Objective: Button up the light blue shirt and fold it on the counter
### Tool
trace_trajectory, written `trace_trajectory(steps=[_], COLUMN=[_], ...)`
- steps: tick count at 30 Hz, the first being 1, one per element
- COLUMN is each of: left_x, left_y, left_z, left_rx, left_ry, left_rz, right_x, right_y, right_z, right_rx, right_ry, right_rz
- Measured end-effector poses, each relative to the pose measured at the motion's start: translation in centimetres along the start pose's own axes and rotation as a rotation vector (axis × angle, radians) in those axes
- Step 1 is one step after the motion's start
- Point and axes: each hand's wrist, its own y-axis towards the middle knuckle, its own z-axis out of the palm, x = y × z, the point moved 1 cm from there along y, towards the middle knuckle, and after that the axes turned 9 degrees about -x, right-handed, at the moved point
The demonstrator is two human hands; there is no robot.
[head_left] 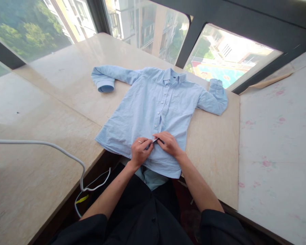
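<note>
A light blue button-up shirt (pixel 137 109) lies front side up on the stone-like ledge, collar away from me. Several buttons run down its front, and the placket gapes a little above my hands. My left hand (pixel 140 151) is closed in a pinch on the placket's lower part, a ring on one finger. Just beside it, my right hand (pixel 168 143) pinches the same front edge from the other side. Small dark slivers show at the fingertips of both hands; I cannot tell whether they are shadow or a thin object. The fingers hide the button there.
The pale ledge (pixel 214 153) ends close to my body, and the shirt's hem hangs over its edge. A white cable (pixel 66 154) loops across the left side. Windows (pixel 153 30) border the far side; flowered wallpaper (pixel 275 146) covers the right wall.
</note>
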Motion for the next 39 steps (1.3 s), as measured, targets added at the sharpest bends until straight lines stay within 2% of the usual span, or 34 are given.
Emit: trace_trajectory(steps=[13,29,32,35,37,39], left_x=[-0.4,0.0,-0.1,-0.2,-0.3,-0.4], left_y=[0.7,0.7,0.7,0.8,0.9,1.0], left_z=[-0.2,-0.2,-0.2,-0.2,-0.2,-0.2], left_rx=[0.076,0.06,0.061,0.072,0.07,0.062], left_ry=[0.024,-0.01,-0.025,-0.043,-0.054,-0.065], left_rz=[-0.071,-0.074,-0.095,-0.149,-0.189,-0.221], right_x=[-0.1,-0.2,0.3,1.4,2.5,3.6], right_y=[0.0,0.1,-0.1,-0.2,-0.2,-0.1], right_z=[0.1,0.3,0.0,-0.6,-0.9,-1.0], right_rx=[0.027,-0.009,-0.048,-0.177,-0.281,-0.269], right_ry=[-0.009,0.031,0.062,0.093,0.095,0.158], right_rz=[0.057,0.06,0.142,0.268,0.392,0.572])
